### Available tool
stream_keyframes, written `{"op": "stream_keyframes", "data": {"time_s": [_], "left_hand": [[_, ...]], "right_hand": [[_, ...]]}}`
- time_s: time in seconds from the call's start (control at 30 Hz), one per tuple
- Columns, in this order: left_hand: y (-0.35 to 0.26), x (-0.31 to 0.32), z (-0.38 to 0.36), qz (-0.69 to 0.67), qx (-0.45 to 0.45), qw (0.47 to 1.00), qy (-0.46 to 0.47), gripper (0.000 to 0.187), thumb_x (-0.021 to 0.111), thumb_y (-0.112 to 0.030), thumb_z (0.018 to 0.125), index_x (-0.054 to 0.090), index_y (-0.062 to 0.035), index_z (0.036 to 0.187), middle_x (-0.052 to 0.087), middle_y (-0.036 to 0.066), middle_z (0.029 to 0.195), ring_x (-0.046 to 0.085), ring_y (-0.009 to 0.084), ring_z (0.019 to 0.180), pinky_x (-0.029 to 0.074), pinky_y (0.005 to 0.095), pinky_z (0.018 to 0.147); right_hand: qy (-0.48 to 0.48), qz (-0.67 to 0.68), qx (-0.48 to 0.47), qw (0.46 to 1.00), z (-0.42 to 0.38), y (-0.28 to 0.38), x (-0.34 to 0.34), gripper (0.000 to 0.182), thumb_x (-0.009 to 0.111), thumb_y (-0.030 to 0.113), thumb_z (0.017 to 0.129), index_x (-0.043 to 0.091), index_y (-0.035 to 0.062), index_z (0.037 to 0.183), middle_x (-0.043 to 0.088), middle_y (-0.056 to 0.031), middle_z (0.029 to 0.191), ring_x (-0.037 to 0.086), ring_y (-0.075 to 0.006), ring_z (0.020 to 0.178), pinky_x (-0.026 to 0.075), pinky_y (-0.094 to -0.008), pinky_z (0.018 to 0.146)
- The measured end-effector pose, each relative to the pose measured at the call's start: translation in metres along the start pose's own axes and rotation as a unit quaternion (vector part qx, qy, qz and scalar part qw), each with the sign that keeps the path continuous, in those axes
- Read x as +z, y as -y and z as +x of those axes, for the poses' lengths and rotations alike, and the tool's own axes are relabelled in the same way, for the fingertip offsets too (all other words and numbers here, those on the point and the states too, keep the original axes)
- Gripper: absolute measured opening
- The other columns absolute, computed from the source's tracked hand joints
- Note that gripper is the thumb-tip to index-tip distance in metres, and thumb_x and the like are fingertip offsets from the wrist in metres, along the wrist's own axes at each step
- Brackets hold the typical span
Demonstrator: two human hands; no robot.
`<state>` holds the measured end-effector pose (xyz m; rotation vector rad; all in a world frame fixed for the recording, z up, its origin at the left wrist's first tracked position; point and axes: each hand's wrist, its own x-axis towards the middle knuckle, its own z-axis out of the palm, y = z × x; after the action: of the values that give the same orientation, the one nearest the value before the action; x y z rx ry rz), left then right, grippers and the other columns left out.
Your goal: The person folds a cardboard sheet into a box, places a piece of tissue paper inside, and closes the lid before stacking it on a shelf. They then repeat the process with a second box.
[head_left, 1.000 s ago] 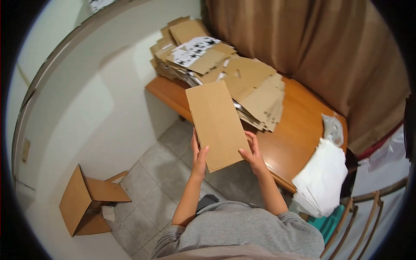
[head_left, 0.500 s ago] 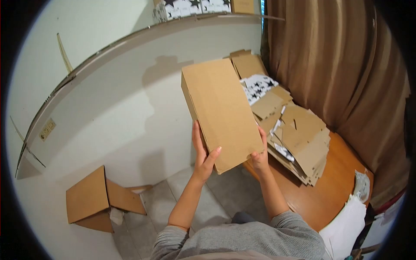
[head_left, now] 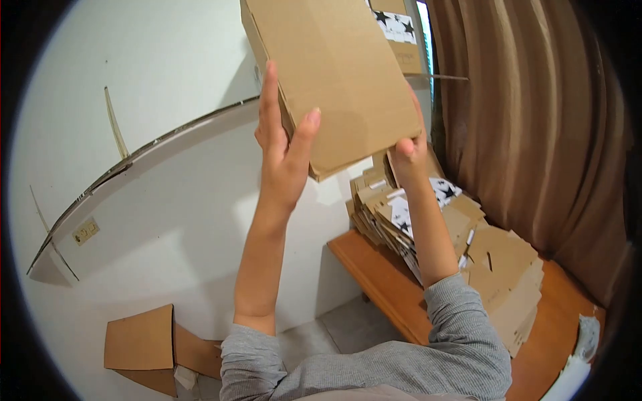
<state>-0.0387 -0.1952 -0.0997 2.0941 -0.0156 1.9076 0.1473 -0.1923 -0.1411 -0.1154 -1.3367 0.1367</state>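
Note:
A closed brown cardboard box point(head_left: 341, 73) is raised high in front of me, its far end cut off by the top of the view. My left hand point(head_left: 284, 147) grips its left side near the lower corner, thumb on the broad face and fingers along the edge. On the opposite side, my right hand point(head_left: 409, 150) holds the lower right corner with its thumb at the edge; most of its fingers are hidden behind the box. Behind the box, at shelf height, are boxes with black stars point(head_left: 396, 27).
A shelf point(head_left: 194, 122) runs along the white wall. On the right, a wooden table point(head_left: 381, 277) bears stacked flattened cardboard point(head_left: 498, 267) and a white star-printed piece point(head_left: 447, 190). Brown curtains point(head_left: 528, 134) hang behind it. An open cardboard box point(head_left: 140, 337) stands at lower left.
Both hands have lifted the cardboard box upward and away from me, toward shelf height. The view has tilted up, so the table and the open box appear lower.

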Motion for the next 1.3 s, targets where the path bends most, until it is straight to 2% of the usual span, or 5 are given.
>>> {"op": "stream_keyframes", "data": {"time_s": [0.2,0.33,0.97,1.1,1.3], "left_hand": [[0.016,-0.006,0.088,-0.048,0.062,0.997,0.011,0.066,0.058,-0.03,0.085,0.031,-0.0053,0.14,0.042,0.019,0.135,0.033,0.0303,0.13,0.025,0.0434,0.107],[0.031,-0.028,0.158,0.084,-0.036,0.994,0.06,0.12,0.06,-0.08,0.061,0.002,-0.0223,0.149,-0.004,0.02,0.153,0.003,0.0404,0.14,0.021,0.0679,0.104],[0.136,-0.052,0.314,0.074,-0.098,0.992,0.019,0.113,0.08,-0.046,0.068,0.005,-0.0204,0.149,0.028,0.021,0.144,0.029,0.0341,0.134,0.033,0.0493,0.106],[0.167,-0.06,0.314,0.165,-0.096,0.977,0.094,0.125,0.065,-0.073,0.06,-0.002,-0.0166,0.149,0.012,0.022,0.149,0.011,0.0377,0.139,0.009,0.0576,0.11],[0.195,-0.068,0.315,0.18,-0.173,0.963,0.096,0.129,0.063,-0.077,0.059,-0.002,-0.0111,0.148,0.01,0.027,0.148,0.01,0.0435,0.138,0.007,0.0597,0.11]], "right_hand": [[0.037,-0.055,-0.086,0.994,0.093,-0.027,0.006,0.106,0.07,0.063,0.067,0.03,-0.0001,0.141,0.044,-0.0096,0.136,0.04,-0.0181,0.125,0.032,-0.033,0.103],[0.04,-0.104,-0.072,0.991,0.164,-0.052,0.013,0.071,0.07,0.048,0.08,0.046,0.0029,0.129,0.056,-0.0095,0.12,0.051,-0.0217,0.115,0.04,-0.0348,0.096],[0.032,-0.302,-0.115,0.946,0.316,-0.145,0.047,0.044,0.061,0.029,0.09,0.053,0.0018,0.123,0.067,-0.0183,0.1,0.065,-0.0251,0.087,0.05,-0.0339,0.075],[0.001,-0.382,-0.155,0.911,0.327,-0.167,0.041,0.041,0.059,0.03,0.09,0.056,0.0002,0.117,0.066,-0.0214,0.099,0.066,-0.0304,0.087,0.051,-0.0359,0.074],[-0.002,-0.396,-0.143,0.907,0.338,-0.201,0.033,0.047,0.065,0.033,0.085,0.055,0.0005,0.118,0.064,-0.0209,0.104,0.064,-0.0311,0.096,0.05,-0.0378,0.081]]}}
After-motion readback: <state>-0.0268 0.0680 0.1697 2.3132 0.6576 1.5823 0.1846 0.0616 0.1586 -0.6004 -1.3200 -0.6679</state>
